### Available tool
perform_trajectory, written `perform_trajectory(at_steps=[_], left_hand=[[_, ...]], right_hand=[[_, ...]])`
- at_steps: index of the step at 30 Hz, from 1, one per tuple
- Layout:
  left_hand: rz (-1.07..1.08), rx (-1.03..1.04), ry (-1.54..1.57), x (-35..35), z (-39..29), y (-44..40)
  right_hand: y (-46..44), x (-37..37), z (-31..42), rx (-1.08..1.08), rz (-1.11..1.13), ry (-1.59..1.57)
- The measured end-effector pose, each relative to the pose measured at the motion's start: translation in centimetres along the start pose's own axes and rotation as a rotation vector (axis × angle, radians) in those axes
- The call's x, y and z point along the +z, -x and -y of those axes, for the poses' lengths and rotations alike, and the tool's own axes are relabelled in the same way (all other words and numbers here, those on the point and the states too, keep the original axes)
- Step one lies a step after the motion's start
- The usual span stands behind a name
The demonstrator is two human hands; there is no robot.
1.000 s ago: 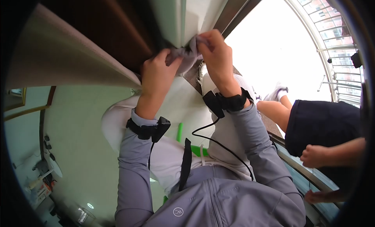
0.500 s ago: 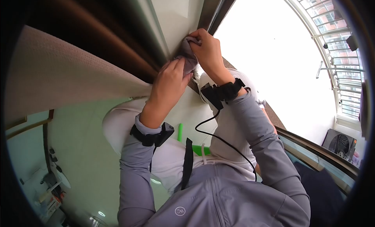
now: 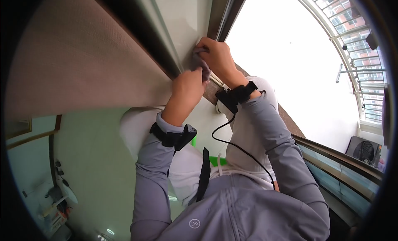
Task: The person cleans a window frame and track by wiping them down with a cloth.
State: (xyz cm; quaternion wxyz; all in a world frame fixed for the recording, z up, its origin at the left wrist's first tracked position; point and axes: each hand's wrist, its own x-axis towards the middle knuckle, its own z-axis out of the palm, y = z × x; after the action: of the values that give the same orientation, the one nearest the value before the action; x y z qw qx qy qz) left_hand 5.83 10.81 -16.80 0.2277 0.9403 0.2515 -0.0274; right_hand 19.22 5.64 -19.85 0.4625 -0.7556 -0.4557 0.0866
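Observation:
A greyish-purple cloth (image 3: 205,70) is bunched between my two hands, low against the dark-framed glass door panel (image 3: 182,23). My right hand (image 3: 219,58) pinches its upper part beside the door's frame. Just below and to the left, my left hand (image 3: 185,91) is closed around the cloth's lower part, fingers bent and partly hidden. The hands are close together, and most of the cloth is covered by them. Black straps with small devices circle both wrists, and a cable (image 3: 244,147) runs from the right one.
A pinkish-brown curtain (image 3: 95,54) hangs at the left, close to my left hand. Dark door track (image 3: 230,17) runs up beside the bright balcony area. A green seat (image 3: 217,161) shows below my body. Window bars (image 3: 365,71) and a boxed fan-like unit (image 3: 365,150) are at far right.
My left hand has shifted right and slightly down, its fingers now curled tighter on the cloth. My right hand has dropped slightly. The curtain fills more of the upper left.

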Motion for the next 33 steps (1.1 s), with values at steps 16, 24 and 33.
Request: perform_trajectory(at_steps=[16, 24, 33], left_hand=[[-0.088, -0.024, 0.156, -2.1, -3.4, 0.3], [-0.249, 0.082, 0.298, -0.5, -1.3, -0.6], [-0.378, 0.362, 0.241, 1.4, -3.6, -0.1]], right_hand=[[1.1, -7.1, 2.1, -0.161, -0.361, 0.130], [1.5, -8.9, 0.9, -0.207, -0.396, 0.184], [1.6, -8.5, 0.1, -0.187, -0.230, 0.044]])
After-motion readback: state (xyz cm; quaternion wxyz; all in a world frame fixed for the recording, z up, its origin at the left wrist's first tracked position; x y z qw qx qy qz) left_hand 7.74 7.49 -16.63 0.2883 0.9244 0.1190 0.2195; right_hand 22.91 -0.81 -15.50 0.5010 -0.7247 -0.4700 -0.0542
